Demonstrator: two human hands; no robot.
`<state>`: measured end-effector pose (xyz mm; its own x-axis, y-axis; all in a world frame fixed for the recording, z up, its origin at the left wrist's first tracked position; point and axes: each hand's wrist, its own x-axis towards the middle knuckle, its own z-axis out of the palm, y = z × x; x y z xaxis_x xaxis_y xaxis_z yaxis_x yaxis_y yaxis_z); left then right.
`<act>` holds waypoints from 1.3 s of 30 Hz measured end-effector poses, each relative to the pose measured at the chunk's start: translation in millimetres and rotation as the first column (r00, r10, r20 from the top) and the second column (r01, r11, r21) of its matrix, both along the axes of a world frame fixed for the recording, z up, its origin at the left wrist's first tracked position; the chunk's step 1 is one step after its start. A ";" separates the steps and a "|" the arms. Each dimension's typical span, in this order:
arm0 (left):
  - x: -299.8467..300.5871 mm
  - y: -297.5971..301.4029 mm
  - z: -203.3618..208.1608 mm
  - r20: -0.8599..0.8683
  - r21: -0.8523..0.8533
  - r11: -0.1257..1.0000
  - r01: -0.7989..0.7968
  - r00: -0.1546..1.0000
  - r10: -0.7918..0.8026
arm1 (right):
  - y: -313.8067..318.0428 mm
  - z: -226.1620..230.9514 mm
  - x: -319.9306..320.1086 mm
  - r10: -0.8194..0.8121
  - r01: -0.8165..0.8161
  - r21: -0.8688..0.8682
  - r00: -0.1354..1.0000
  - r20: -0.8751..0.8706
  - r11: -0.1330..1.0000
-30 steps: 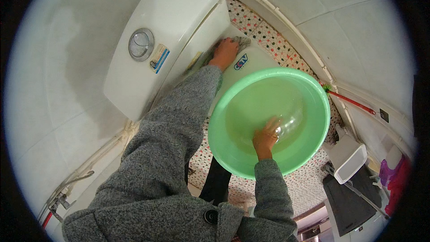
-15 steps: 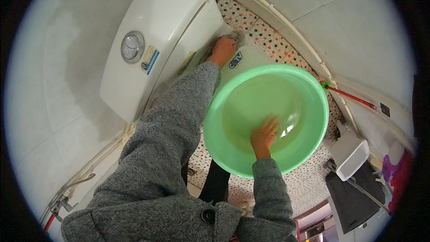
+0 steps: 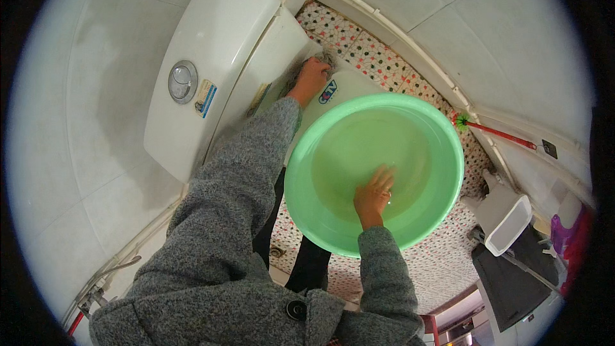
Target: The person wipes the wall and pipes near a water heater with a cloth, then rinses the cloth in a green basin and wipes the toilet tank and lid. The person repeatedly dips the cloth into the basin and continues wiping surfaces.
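The left hand [image 3: 312, 77], upper centre, is clamped on a grey cloth [image 3: 325, 59] against the toilet cistern [image 3: 211, 57]. The right hand [image 3: 373, 195] lies fingers apart, gripping nothing, in the green basin [image 3: 307, 179] mid-frame. Perched on the toilet, that basin could tip and spill if she leans.

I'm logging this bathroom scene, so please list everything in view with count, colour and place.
Basin: one, green, resting on the closed toilet lid, water inside.
Toilet cistern: one, white, upper left, round flush button on top.
Toilet lid: one, white, under the basin.
Cloth: one, greyish, at the lid's back edge.
Brush: one, red handle, by the right wall.
Bin: one, white, lower right.
Floor: speckled tiles.
Left hand: on the cloth.
Right hand: inside the basin, fingers spread.
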<state>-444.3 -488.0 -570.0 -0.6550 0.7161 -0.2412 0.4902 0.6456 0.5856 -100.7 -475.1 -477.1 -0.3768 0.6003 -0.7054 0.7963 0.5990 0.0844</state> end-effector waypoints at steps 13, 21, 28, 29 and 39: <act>22.2 11.1 45.5 -0.043 -0.421 0.898 -0.131 0.991 0.125 | 2.3 4.0 1.8 0.061 -0.062 0.029 0.997 0.040 0.998; 8.2 19.7 22.2 0.070 -0.221 0.971 0.092 0.995 -0.078 | -0.4 -4.5 9.5 0.090 -0.090 0.075 0.996 0.005 0.993; 12.4 -0.8 15.2 0.007 -0.385 0.923 0.013 1.000 -0.011 | 2.3 3.8 4.4 0.060 -0.059 0.017 0.998 -0.020 0.998; 15.4 -3.1 14.0 0.011 -0.424 0.905 -0.047 0.998 0.056 | 1.6 1.9 5.2 0.057 -0.057 0.019 0.998 -0.022 0.998; -2.2 -7.4 -13.9 -0.197 -0.213 0.911 0.354 0.897 -0.395 | -1.2 -1.6 7.9 0.099 -0.099 0.041 0.995 -0.008 0.994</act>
<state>-446.5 -495.4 -583.9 -0.3979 0.8815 -0.2541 0.8229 0.4654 0.3259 -92.8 -476.3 -478.7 -0.4431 0.5879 -0.6768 0.7341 0.6713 0.1025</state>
